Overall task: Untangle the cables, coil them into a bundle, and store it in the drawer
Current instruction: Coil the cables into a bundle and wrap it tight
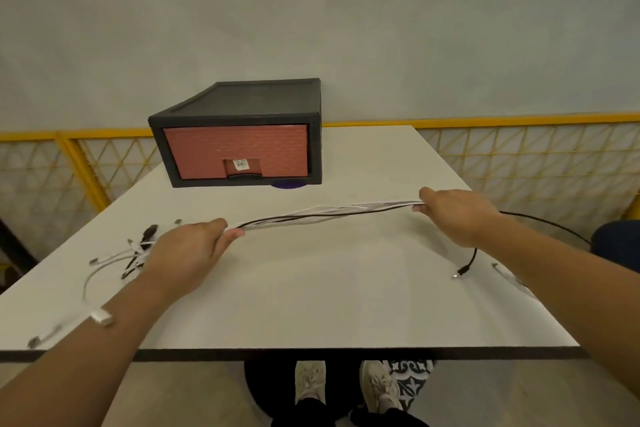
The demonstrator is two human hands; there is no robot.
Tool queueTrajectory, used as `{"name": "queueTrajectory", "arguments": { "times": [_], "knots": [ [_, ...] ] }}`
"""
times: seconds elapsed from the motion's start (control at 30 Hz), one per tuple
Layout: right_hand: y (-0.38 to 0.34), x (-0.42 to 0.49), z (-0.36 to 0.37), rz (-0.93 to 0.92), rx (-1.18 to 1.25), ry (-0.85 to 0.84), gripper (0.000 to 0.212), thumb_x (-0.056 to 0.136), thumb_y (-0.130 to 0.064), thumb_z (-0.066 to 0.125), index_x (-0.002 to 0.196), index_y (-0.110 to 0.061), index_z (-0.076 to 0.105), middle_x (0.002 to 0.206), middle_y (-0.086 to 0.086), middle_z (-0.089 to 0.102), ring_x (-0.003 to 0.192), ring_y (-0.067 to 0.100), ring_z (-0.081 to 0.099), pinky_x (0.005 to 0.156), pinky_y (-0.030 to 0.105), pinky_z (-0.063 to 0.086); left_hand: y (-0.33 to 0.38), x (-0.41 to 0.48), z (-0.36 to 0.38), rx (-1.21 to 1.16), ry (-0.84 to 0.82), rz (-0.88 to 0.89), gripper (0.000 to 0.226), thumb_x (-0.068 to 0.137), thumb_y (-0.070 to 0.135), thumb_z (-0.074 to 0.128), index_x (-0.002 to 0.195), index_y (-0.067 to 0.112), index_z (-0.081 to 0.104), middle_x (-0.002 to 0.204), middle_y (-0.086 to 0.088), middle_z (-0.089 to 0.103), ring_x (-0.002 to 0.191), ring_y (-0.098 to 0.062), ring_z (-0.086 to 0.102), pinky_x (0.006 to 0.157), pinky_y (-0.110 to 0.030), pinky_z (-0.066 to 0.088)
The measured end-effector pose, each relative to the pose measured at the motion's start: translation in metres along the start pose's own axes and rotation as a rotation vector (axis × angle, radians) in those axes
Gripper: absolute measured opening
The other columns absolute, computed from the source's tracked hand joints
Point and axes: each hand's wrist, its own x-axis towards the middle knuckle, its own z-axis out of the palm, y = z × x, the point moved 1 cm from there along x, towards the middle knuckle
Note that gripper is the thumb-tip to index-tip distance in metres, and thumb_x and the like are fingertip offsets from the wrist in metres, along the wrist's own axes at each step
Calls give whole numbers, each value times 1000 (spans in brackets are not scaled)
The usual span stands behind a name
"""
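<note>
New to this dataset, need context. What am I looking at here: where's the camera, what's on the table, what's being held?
There is no machine here: a person works with two bare hands. The single picture comes from a wide-angle camera worn on the person's head. It looks forward and down, so both forearms enter from the bottom edge.

The left hand and the right hand each grip the cables, a bunch of white and black leads stretched between them over the white table. Loose plug ends fan out on the table beside the left hand, and one black end lies near the right forearm.

At the far side stands a black drawer unit, with its reddish drawer closed.
</note>
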Motion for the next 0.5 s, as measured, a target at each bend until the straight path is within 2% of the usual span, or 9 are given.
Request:
{"name": "queueTrajectory", "arguments": {
  "times": [0.1, 0.13, 0.17, 0.27, 0.33, 0.4, 0.43, 0.47, 0.5],
  "knots": [
    [-6, 7, 3, 87, -136, -64, 27, 103, -35, 29, 119, -17, 42, 116, 4, 53, 104, 24, 46, 86, 37, 42, 18, 7, -8, -64, 30, -19, 51, 90, 61, 18, 71, 20, 41, 59, 3, 49, 63, -27, 53, 55, -36, 37],
    [-10, 9, 2, 102, -146, -92, 29, 101, -30, 35, 127, -18, 39, 127, 5, 47, 115, 26, 42, 94, 39, 39, 24, 9, -11, -79, 38, -27, 50, 90, 61, 19, 69, 20, 39, 59, 2, 49, 63, -27, 53, 54, -36, 35],
    [-17, 10, -3, 92, -111, -113, 40, 97, -28, 40, 135, -20, 34, 137, 5, 39, 124, 28, 36, 102, 41, 34, 29, 12, -14, -86, 41, -29, 49, 90, 61, 18, 68, 21, 37, 59, 1, 49, 63, -26, 52, 53, -36, 33],
    [-62, 2, -33, -129, 171, 10, 73, 87, -38, 54, 149, -24, 18, 154, 3, 20, 142, 26, 15, 114, 43, 15, 48, 19, -20, -82, 36, 14, 45, 89, 62, 16, 67, 26, 32, 60, 3, 47, 62, -24, 50, 55, -36, 31],
    [-103, -3, -52, -307, 285, 140, 81, 85, -44, 58, 151, -25, 15, 155, 1, 20, 143, 22, 14, 117, 42, 10, 65, 23, -22, -89, 49, 55, 45, 91, 61, 17, 68, 25, 33, 59, 5, 45, 61, -22, 47, 55, -35, 29],
    [-134, -5, -64, -436, 316, 172, 66, 91, -47, 55, 146, -23, 28, 143, 1, 41, 134, 21, 33, 112, 39, 24, 78, 25, -22, -85, 79, 107, 48, 97, 61, 22, 73, 22, 38, 60, 7, 44, 61, -22, 46, 54, -35, 27],
    [-144, -6, -69, -474, 330, 146, 46, 96, -46, 50, 133, -20, 41, 123, 1, 55, 120, 22, 47, 98, 34, 36, 81, 25, -21, -80, 90, 136, 50, 98, 63, 24, 77, 22, 42, 61, 7, 45, 60, -22, 46, 53, -35, 26],
    [-149, -6, -72, -491, 334, 107, 28, 100, -42, 44, 115, -18, 47, 99, -1, 59, 99, 23, 55, 78, 32, 39, 82, 24, -22, -80, 93, 161, 54, 96, 67, 21, 79, 21, 45, 61, 6, 47, 60, -21, 46, 51, -35, 26],
    [-150, -5, -74, -504, 303, 93, 20, 102, -39, 39, 100, -19, 43, 81, -5, 53, 82, 23, 53, 63, 32, 35, 80, 23, -23, -86, 86, 179, 58, 92, 70, 17, 81, 21, 47, 62, 6, 49, 59, -21, 48, 49, -34, 27]
  ]
}}
